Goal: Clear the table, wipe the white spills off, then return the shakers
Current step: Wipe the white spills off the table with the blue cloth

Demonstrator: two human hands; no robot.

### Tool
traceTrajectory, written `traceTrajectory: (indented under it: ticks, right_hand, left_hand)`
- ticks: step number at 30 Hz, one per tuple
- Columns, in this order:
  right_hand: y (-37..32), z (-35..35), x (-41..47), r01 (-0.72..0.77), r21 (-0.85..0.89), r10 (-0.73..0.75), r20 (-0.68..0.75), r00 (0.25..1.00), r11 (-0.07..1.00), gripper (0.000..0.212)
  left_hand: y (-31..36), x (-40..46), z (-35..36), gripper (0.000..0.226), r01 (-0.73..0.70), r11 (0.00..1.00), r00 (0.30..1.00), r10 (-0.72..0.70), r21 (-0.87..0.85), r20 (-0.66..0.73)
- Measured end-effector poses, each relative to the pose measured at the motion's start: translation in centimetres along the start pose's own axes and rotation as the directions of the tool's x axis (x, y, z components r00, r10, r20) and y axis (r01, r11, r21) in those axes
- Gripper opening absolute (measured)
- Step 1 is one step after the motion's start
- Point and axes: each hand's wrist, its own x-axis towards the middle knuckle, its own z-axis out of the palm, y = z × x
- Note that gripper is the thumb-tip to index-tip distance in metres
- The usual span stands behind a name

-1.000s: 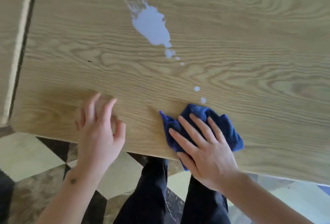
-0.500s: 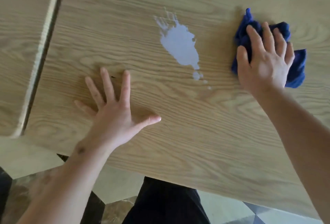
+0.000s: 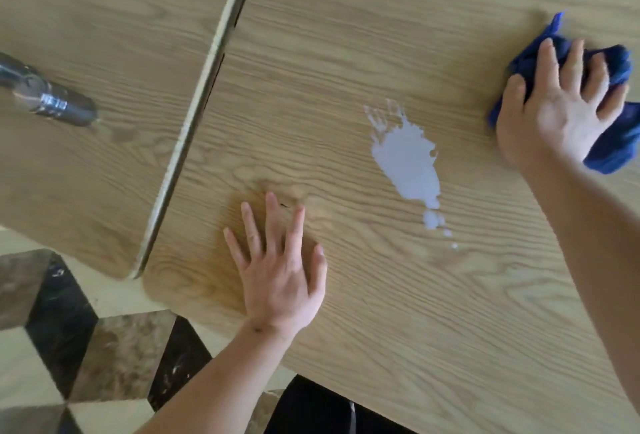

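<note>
A white spill [image 3: 408, 160] lies in the middle of the wooden table [image 3: 381, 295], with a few small drops trailing off toward me. My right hand [image 3: 557, 111] presses a bunched blue cloth [image 3: 620, 142] onto the table near its far right corner, well to the right of the spill. My left hand [image 3: 277, 267] rests flat on the table with fingers spread, to the near left of the spill. A blurred shaker [image 3: 52, 101] of glass and metal stands on the neighbouring table [image 3: 104, 174] at the left.
A narrow gap separates the two wooden tables. Patterned tile floor [image 3: 69, 347] shows below the near edges and at the far right corner. My dark trousers [image 3: 311, 409] are at the near table edge.
My right hand swept the blue cloth from the near edge up to the far right, over the two nearest drops, which are gone. My left hand moved onto the table and flattened.
</note>
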Motion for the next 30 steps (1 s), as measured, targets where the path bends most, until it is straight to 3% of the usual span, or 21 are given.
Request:
traceTrajectory:
  ticks: [4,12,16,26,30]
  right_hand:
    - [-5.4,1.1,2.1,0.051,0.019,-0.052,0.034,0.998,0.999,0.061]
    - [-13.7,3.5,-3.2,0.385,0.043,-0.387,0.094,0.917,0.922,0.061]
    - [-10.9,3.0,-8.2,0.530,-0.013,-0.525,0.116,0.843,0.848,0.057]
    - [-0.8,-0.2,-25.8,0.529,-0.086,-0.484,0.301,0.822,0.844,0.058]
    - [0.2,-0.4,-26.6,0.566,-0.082,-0.516,0.320,0.795,0.820,0.056]
  left_hand:
    - [0.1,0.2,-0.1,0.071,0.004,0.999,1.000,-0.005,0.036,0.024]
    - [0.0,0.1,-0.2,0.078,0.026,1.000,1.000,-0.026,0.004,0.013]
    - [-0.1,0.0,-0.2,0.076,0.043,0.998,0.999,-0.044,-0.052,-0.021]
    - [-0.6,0.1,0.0,0.065,-0.005,0.996,1.000,0.002,-0.092,-0.032]
    - [-0.5,0.2,-0.1,0.069,-0.001,0.999,1.000,0.002,-0.047,0.016]
